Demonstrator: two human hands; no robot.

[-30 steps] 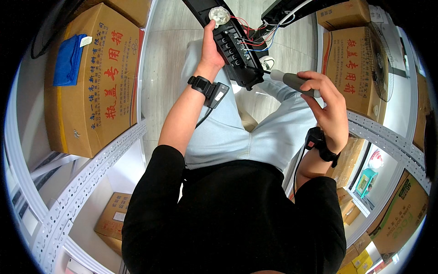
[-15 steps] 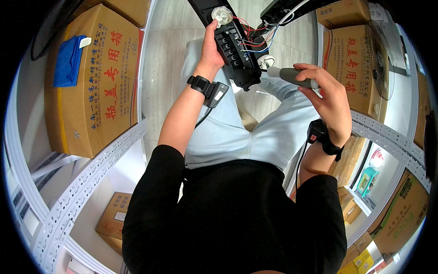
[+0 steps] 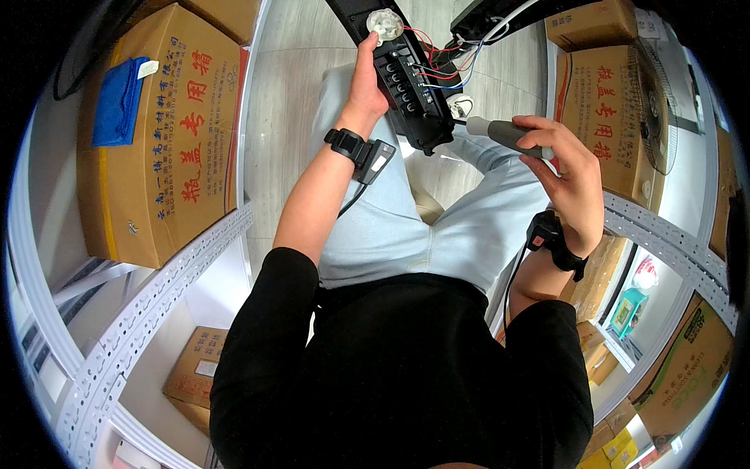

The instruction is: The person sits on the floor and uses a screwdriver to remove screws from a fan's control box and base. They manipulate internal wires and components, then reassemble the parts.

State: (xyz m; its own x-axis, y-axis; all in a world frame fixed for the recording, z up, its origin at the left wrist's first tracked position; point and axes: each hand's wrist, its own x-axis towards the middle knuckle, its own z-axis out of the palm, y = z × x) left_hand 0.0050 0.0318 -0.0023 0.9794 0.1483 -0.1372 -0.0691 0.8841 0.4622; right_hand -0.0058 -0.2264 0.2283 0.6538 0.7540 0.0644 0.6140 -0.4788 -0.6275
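Note:
My left hand grips the left edge of a long black plastic panel, its thumb close to a round whitish translucent part on it. A row of black round fittings runs along the panel, with red, white and blue wires leading off to the right. My right hand is closed around the grey handle of a screwdriver. The shaft points left and its tip meets the panel's lower right edge; whether it sits in a screw I cannot tell.
Another black part with a white cable lies beyond the panel. Metal shelves with cardboard boxes flank me on both sides. A blue cloth hangs on the left box; a round wire fan guard stands at the right.
The panel and my left hand have shifted slightly to the right. My right hand has lowered a little, and the screwdriver has moved slightly right and tilted more. Both grips stay the same.

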